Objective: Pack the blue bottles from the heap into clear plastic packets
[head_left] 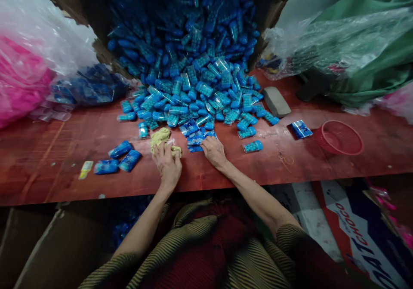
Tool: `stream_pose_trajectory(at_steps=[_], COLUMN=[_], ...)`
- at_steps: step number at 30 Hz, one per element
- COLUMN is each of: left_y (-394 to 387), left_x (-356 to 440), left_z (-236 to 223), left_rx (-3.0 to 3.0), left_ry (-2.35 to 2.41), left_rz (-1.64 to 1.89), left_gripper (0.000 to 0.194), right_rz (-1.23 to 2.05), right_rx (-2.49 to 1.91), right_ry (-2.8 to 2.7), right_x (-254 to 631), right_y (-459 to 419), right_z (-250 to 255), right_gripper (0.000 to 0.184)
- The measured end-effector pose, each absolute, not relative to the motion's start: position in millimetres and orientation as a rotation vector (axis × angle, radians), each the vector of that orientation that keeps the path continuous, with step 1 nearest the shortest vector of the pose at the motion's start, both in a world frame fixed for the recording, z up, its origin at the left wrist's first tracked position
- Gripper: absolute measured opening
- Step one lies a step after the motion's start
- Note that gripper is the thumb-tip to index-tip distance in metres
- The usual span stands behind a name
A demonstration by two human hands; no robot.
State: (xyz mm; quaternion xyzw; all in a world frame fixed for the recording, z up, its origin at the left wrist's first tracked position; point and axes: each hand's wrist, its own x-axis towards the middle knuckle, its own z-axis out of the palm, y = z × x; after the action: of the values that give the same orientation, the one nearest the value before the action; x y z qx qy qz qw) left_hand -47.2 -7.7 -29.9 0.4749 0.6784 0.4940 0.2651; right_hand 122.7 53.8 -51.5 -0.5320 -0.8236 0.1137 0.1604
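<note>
My left hand (167, 164) bears down on a crumpled yellow-green cloth (160, 136), its fingers curled onto the folds. To its right, my right hand (214, 152) pinches the edge of a small stack of flat blue printed wrappers (195, 139). Beyond both hands spreads a big pile of small clear bottles (193, 87) with blue caps and blue beads inside. One such bottle (252, 146) lies apart, right of my right hand. Several blue-wrapped bottles (120, 158) rest left of the cloth.
A torn cardboard box (72, 1) spills the bottles onto the red table (206, 173). On the right are a grey block (276, 101), a blue packet (300, 129), a rubber band (287, 160) and a red basket (342, 137). Plastic bags (88, 84) flank the pile.
</note>
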Motion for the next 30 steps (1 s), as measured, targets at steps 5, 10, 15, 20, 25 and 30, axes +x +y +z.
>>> stream_pose_trajectory(at_steps=[5, 10, 15, 20, 25, 30], left_y=[-21.9, -13.4, -13.7, -16.8, -13.5, -8.3], left_x=[-19.5, -3.1, -2.9, -2.5, 6.1, 17.7], left_z=[-23.9, -19.9, -18.9, -28.5, -24.5, -19.6], left_rx=[0.759, 0.411, 0.378, 0.512, 0.357, 0.362], left_ry=[1.573, 1.3, 1.238, 1.448, 1.283, 1.267], left_rz=[1.296, 1.219, 1.24, 1.284, 1.25, 1.278], left_gripper=[0.041, 0.038, 0.036, 0.024, 0.031, 0.03], right_rz=[0.312, 0.553, 1.205, 1.366, 1.242, 1.196], right_rx=[-1.495, -1.329, -1.329, -1.349, -1.449, -1.497], right_ry=[-2.209, -2.062, -1.53, -1.287, -1.351, -1.299], right_x=[126.3, 123.7, 117.2, 110.6, 103.6, 103.9], right_y=[33.6, 5.6, 10.3, 14.2, 6.4, 2.4], right_z=[-38.0, -19.9, -30.7, -45.4, -37.7, -29.0], right_gripper=[0.028, 0.027, 0.033, 0.026, 0.027, 0.027])
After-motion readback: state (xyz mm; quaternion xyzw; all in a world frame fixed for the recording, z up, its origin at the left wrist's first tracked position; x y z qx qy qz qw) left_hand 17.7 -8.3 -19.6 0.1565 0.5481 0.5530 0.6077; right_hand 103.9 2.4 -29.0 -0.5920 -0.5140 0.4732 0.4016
